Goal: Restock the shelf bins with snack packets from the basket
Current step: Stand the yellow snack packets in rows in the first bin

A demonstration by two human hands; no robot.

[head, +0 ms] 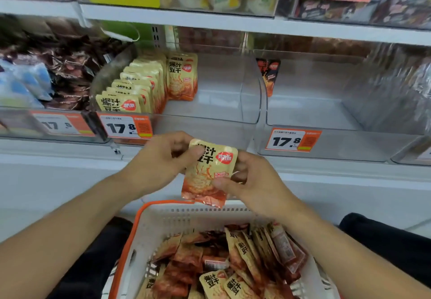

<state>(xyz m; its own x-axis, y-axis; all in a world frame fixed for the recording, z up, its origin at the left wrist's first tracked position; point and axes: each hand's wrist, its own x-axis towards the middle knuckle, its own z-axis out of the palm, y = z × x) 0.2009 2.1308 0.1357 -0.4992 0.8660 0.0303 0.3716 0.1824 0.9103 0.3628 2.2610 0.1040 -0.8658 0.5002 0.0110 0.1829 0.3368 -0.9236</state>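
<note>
A yellow-and-orange snack packet is held upright above the basket. My left hand pinches its top left corner and my right hand grips its right edge. Below, the white basket with an orange rim holds several similar packets. In front stands a clear shelf bin with a row of matching packets along its left side and more standing at the back; its right part is bare.
To the right, a second clear bin holds one dark-and-orange packet at its back left. Left bins contain dark and blue wrapped snacks. Orange price tags hang on the bin fronts. An upper shelf runs overhead.
</note>
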